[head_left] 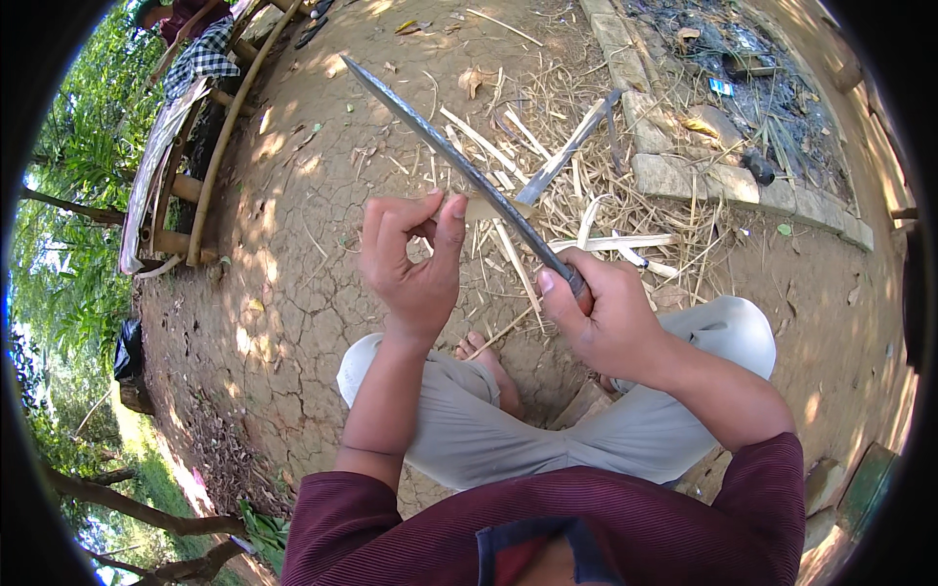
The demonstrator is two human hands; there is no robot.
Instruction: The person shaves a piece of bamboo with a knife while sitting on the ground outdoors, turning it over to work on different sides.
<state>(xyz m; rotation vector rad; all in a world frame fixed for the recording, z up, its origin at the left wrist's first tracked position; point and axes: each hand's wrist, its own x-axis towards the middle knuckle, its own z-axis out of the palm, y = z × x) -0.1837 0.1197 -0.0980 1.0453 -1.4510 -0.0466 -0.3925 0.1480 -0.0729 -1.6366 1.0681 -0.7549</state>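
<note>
My right hand (606,317) is wrapped round the handle of a machete (440,146), whose long dark blade points up and to the left. Thumb and forefinger of my left hand (412,256) pinch the end of a short, pale wood strip (481,209). The strip runs behind the blade, so part of it is hidden; whether the edge touches it I cannot tell. Beyond my hands, a second flat metal blade (565,164) lies slanted among split pale sticks (479,137) and shavings on the ground.
My bent legs in grey trousers (508,420) and a bare foot (498,371) are below my hands. A brick border (684,176) edges an ash patch (752,88) at the far right. A bamboo bench (220,161) stands left, with another person (181,18) at its far end.
</note>
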